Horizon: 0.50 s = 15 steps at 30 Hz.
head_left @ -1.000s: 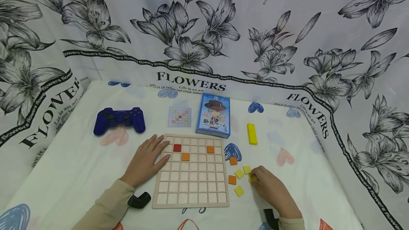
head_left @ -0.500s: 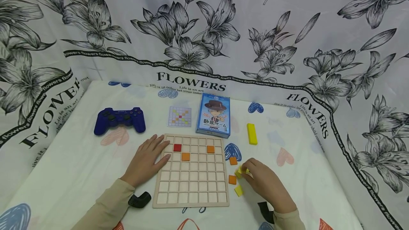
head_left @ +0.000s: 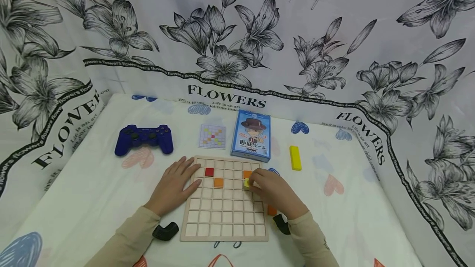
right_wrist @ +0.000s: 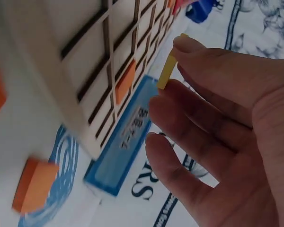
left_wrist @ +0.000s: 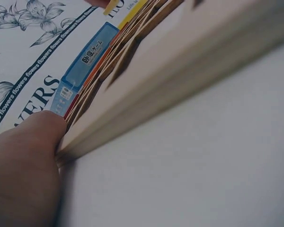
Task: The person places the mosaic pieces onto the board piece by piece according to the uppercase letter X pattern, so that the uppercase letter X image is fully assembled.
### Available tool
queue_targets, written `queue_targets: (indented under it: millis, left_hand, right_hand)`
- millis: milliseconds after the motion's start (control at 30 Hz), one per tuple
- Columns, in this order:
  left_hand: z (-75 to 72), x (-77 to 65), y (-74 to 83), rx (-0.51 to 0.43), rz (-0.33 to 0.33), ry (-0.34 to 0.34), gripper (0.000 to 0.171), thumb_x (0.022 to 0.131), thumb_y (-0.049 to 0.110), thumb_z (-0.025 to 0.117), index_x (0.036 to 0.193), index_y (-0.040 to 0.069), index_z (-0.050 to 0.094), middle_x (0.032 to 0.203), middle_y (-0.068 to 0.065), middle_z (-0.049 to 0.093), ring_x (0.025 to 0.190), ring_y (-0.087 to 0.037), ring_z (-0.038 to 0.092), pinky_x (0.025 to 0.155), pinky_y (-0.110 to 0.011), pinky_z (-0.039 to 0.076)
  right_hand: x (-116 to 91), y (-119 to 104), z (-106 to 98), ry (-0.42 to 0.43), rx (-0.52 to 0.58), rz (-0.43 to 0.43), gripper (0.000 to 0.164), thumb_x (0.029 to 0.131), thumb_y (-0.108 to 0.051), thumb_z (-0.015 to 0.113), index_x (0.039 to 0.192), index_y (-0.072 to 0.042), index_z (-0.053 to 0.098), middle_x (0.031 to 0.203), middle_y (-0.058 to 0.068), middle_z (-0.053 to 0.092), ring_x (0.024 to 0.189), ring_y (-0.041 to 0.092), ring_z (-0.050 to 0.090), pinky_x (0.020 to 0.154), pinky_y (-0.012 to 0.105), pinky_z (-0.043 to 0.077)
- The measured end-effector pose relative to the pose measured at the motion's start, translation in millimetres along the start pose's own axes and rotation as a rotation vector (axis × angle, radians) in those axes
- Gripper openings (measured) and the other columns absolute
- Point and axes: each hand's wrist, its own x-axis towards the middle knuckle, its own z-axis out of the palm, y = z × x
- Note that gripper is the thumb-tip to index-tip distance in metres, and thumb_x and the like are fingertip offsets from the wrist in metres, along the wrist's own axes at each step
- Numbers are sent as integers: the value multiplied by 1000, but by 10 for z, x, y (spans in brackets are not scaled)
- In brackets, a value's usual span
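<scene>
My right hand (head_left: pixel 276 190) pinches a yellow square tile (right_wrist: pixel 167 71) between thumb and fingers, over the upper right cells of a wooden grid board (head_left: pixel 211 230). Just beyond that tile an orange tile (head_left: pixel 247 174) lies in a cell. A red tile (head_left: pixel 209 172) and another orange tile (head_left: pixel 219 182) occupy cells toward the upper left. My left hand (head_left: pixel 176 186) rests on the board's left edge with its fingers extended. Beside the board's right edge an orange tile (head_left: pixel 272 210) shows partly under the right hand, which hides other loose tiles in the head view.
Behind the board stand a blue card-game box (head_left: pixel 251 136) and a small patterned grid card (head_left: pixel 212 136). A dark blue game controller (head_left: pixel 144 139) lies back left. To the right is a yellow block (head_left: pixel 295 158). Flower-printed cloth (head_left: pixel 315 52) rises behind the table.
From the loose tiles at the right, my right hand has picked up a yellow tile and carried it left over the board. The left hand keeps its place on the edge. The head view shifts slightly.
</scene>
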Motion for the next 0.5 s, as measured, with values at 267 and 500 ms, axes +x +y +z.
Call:
queue_targets:
  millis: [267,500]
  left_hand:
    - [18,0,8,11,14,0,53,95,48,52,139,18,50,149,-10,41,142,-33,28,115,-51,22]
    - [25,-3,-24,3,17,16,53,95,47,53,139,17,50,148,-10,42,141,-33,29,114,-51,22]
  right_hand:
    - [203,-82,143,-57,7,-32,11,85,-18,73,94,-12,69,91,-3,64,79,10,59,77,21,54]
    - [275,-73,188,-66,-9,-40,10,86,-17,73,95,-13,70,92,-4,66,80,10,61,78,22,55]
